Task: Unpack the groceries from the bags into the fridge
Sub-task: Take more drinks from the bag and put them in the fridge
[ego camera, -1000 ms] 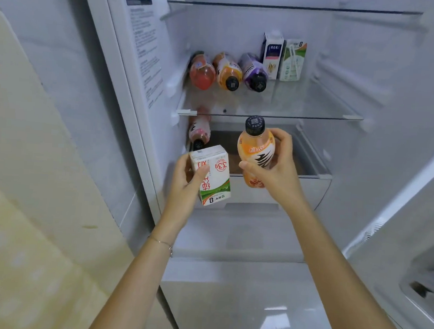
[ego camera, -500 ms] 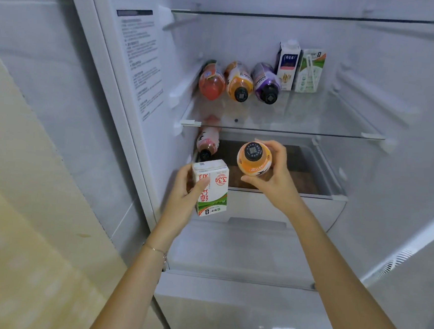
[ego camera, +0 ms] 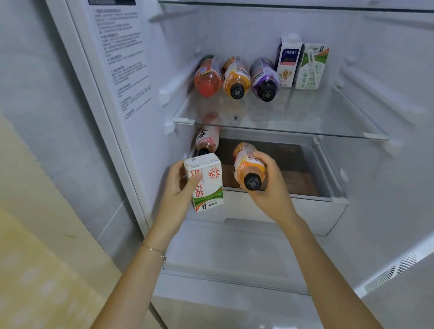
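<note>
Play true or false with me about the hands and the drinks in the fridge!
1. The right hand holds an orange bottle with its cap pointing toward the camera. True.
2. The left hand holds a purple bottle. False: it holds a milk carton; the purple bottle lies in the fridge.
3. The purple bottle lies on its side on the glass shelf. True.
4. The two cartons at the back of the glass shelf lie flat. False: they stand upright, side by side.
</note>
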Demonstrator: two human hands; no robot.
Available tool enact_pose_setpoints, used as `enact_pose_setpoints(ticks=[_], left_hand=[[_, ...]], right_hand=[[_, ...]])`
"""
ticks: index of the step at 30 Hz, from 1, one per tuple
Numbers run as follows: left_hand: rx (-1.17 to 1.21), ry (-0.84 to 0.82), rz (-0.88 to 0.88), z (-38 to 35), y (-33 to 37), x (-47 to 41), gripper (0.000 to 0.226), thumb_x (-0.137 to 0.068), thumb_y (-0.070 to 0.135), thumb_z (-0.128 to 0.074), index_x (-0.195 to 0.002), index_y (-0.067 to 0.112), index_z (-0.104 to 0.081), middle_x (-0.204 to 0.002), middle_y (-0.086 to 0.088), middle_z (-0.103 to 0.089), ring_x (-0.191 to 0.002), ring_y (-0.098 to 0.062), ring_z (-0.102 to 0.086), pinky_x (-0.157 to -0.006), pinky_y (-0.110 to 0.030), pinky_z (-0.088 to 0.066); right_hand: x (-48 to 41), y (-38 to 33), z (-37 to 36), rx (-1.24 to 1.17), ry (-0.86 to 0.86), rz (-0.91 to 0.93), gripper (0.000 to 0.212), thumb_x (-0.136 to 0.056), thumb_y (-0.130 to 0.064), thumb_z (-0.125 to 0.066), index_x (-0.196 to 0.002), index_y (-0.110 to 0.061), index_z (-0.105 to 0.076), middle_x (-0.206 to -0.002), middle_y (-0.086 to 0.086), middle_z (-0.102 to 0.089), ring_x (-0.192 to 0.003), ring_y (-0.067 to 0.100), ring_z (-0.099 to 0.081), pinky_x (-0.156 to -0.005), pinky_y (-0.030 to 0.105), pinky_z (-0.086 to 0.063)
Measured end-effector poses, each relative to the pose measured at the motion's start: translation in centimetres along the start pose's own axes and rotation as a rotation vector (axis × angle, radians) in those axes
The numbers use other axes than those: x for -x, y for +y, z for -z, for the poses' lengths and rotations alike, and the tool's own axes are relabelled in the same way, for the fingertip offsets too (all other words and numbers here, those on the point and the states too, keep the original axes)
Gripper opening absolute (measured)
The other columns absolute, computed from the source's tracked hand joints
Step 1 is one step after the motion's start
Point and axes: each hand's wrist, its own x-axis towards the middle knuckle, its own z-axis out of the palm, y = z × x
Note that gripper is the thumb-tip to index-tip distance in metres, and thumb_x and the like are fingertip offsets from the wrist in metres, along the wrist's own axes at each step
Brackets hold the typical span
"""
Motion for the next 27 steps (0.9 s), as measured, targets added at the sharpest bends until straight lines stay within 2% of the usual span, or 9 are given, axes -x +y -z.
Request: enact_pose_setpoints(ticks=[2, 4, 8, 10, 13, 18, 22, 25, 27], left_hand=[[0.006, 0.013, -0.004, 0.0, 0.0, -0.2, 0.026, -0.095, 0.011, -0.055, -0.12, 0.016, -0.051, -0.115, 0.005, -0.065, -0.097, 0.0, -0.067, -0.07, -0.015, -0.053], [0.007, 0.013, -0.009, -0.1, 0.0, -0.4, 0.026, -0.096, 0.011, -0.055, -0.12, 0.016, -0.051, -0.115, 0.005, -0.065, -0.097, -0.001, -0.067, -0.069, -0.015, -0.053], [0.02, 0.019, -0.021, -0.2, 0.0, -0.6, 0.023, -0.096, 0.01, -0.054, -0.119, 0.015, -0.05, -0.113, 0.008, -0.065, -0.096, 0.0, -0.068, -0.07, -0.015, -0.053], [0.023, 0.028, -0.018, -0.3, 0.0, -0.8, 0.024, -0.097, 0.011, -0.053, -0.121, 0.015, -0.05, -0.114, 0.009, -0.064, -0.096, 0.0, -0.067, -0.07, -0.015, -0.053], [0.01, 0.026, -0.016, -0.4, 0.1, -0.8, 0.025, -0.097, 0.013, -0.053, -0.122, 0.017, -0.049, -0.115, 0.01, -0.064, -0.097, 0.001, -0.067, -0.07, -0.015, -0.053], [0.013, 0.013, -0.023, -0.3, 0.4, -0.8, 0.024, -0.097, 0.012, -0.053, -0.12, 0.017, -0.05, -0.113, 0.009, -0.064, -0.096, 0.0, -0.067, -0.069, -0.015, -0.053], [0.033, 0.009, -0.027, -0.2, 0.6, -0.8, 0.021, -0.097, 0.012, -0.053, -0.116, 0.022, -0.051, -0.112, 0.011, -0.064, -0.096, 0.001, -0.067, -0.07, -0.015, -0.053], [0.032, 0.008, -0.035, 0.1, 0.7, -0.8, 0.02, -0.096, 0.012, -0.054, -0.111, 0.026, -0.053, -0.111, 0.01, -0.065, -0.096, 0.0, -0.067, -0.071, -0.015, -0.053], [0.035, 0.007, -0.04, 0.2, 0.7, -0.8, 0.02, -0.096, 0.011, -0.054, -0.109, 0.026, -0.053, -0.11, 0.01, -0.065, -0.096, 0.001, -0.067, -0.071, -0.015, -0.053]], right_hand=[[0.2, 0.3, 0.0, -0.012, 0.004, -0.042, 0.08, -0.076, -0.01, -0.08, -0.133, -0.041, -0.032, -0.132, -0.018, -0.036, -0.122, 0.004, -0.043, -0.099, 0.025, -0.049], [0.3, 0.4, 0.2, -0.045, 0.01, -0.064, 0.081, -0.077, -0.01, -0.08, -0.134, -0.039, -0.03, -0.132, -0.018, -0.035, -0.12, 0.003, -0.042, -0.097, 0.022, -0.049], [0.6, 0.4, 0.7, -0.01, -0.042, -0.104, 0.083, -0.078, -0.015, -0.079, -0.142, -0.026, -0.028, -0.131, -0.019, -0.032, -0.116, 0.005, -0.043, -0.092, 0.015, -0.048], [1.1, 0.8, 0.6, 0.017, -0.076, -0.093, 0.085, -0.077, -0.019, -0.08, -0.141, -0.032, -0.025, -0.133, -0.018, -0.034, -0.117, 0.006, -0.044, -0.095, 0.023, -0.05], [1.9, 1.6, -0.1, 0.074, -0.112, -0.089, 0.09, -0.075, -0.021, -0.082, -0.143, -0.033, -0.024, -0.145, -0.007, -0.036, -0.125, 0.013, -0.045, -0.101, 0.037, -0.05], [2.3, 2.1, -1.3, 0.23, -0.078, -0.03, 0.09, -0.071, -0.021, -0.085, -0.144, -0.023, -0.033, -0.152, -0.001, -0.033, -0.132, 0.023, -0.041, -0.108, 0.045, -0.041], [1.4, 1.7, -1.5, 0.321, -0.094, -0.017, 0.083, -0.078, -0.021, -0.078, -0.146, -0.024, -0.031, -0.156, 0.001, -0.027, -0.138, 0.024, -0.034, -0.118, 0.056, -0.018], [1.2, 1.5, -1.2, 0.358, -0.186, 0.004, 0.099, -0.076, -0.032, -0.08, -0.151, -0.031, -0.016, -0.16, -0.006, -0.01, -0.145, 0.02, -0.018, -0.12, 0.052, -0.009], [1.5, 0.9, -0.7, 0.304, -0.23, -0.03, 0.113, -0.069, -0.042, -0.084, -0.151, -0.037, -0.007, -0.159, -0.013, -0.002, -0.146, 0.016, -0.01, -0.116, 0.042, -0.01]])
